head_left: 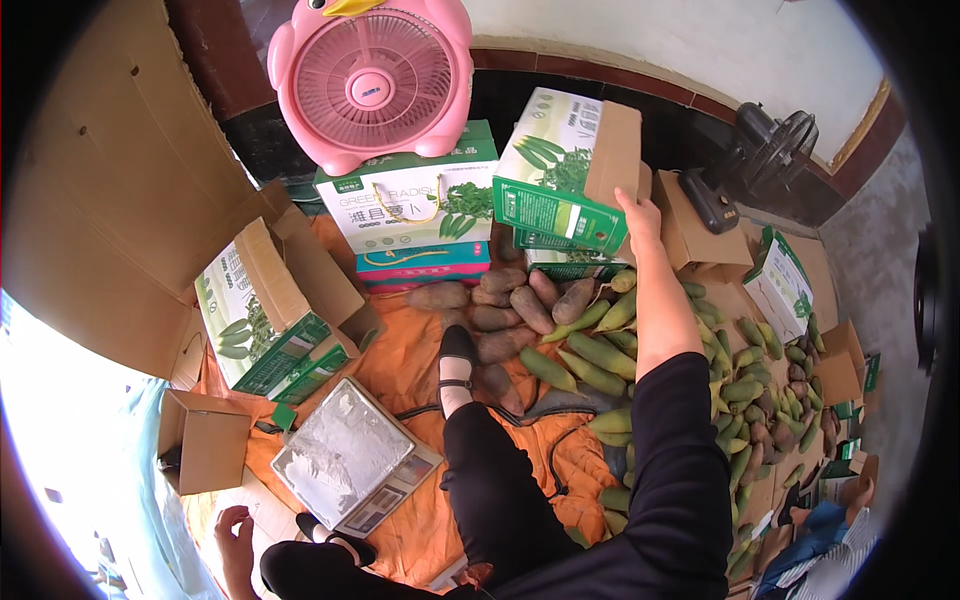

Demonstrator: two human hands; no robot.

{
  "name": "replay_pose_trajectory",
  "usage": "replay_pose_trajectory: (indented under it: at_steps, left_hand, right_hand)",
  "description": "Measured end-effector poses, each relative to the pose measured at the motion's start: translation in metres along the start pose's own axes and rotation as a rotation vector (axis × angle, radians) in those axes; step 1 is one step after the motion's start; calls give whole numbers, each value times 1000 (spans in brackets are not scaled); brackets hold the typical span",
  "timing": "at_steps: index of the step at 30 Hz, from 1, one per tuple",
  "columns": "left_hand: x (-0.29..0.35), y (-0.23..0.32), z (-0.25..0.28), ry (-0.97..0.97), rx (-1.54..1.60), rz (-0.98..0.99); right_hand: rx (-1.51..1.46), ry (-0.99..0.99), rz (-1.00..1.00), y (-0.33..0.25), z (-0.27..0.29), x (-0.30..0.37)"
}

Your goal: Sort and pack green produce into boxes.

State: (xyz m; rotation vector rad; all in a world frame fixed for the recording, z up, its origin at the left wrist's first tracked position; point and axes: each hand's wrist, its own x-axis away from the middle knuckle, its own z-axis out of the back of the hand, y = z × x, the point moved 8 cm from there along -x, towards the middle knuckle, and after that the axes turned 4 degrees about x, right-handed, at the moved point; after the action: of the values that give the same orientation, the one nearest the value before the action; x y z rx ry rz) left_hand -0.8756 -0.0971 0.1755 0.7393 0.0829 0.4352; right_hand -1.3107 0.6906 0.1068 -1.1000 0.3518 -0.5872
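Observation:
My right arm reaches far forward, and my right hand (642,216) grips the edge of a green-and-white cardboard box (545,160). That box is tilted, its brown flap (613,150) turned up, and it is over another green box. My left hand (234,542) is low at the left beside my knee, fingers loosely bent, with nothing seen in it. Near it a flat scale (345,455) with a worn, whitish plate lies on the orange sheet (420,520). Long green radishes (590,365) and reddish-brown radishes (535,308) are heaped below the gripped box.
A pink fan (372,90) stands on a white-and-green carton (405,205). An open carton (265,310) and a small brown box (203,440) are at the left. More radishes (750,390), a black fan (745,165) and another person's striped sleeve (845,555) are at the right.

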Motion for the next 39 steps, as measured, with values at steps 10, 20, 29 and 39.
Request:
replay_pose_trajectory:
  at_steps: [10, 20, 29, 39]
  left_hand:
    - [25, 27, 14, 38, 2, -58]
    - [70, 45, 37, 81, 62, -154]
    - [118, 76, 51, 150, 141, -236]
    - [152, 132, 33, 350, 140, -467]
  right_hand:
    - [-641, -243, -191, -6, -12, 69]
    - [-381, -183, 43, -69, 63, 220]
    - [-231, -487, 574, -158, 73, 389]
    - [132, -722, 1390, -223, -52, 529]
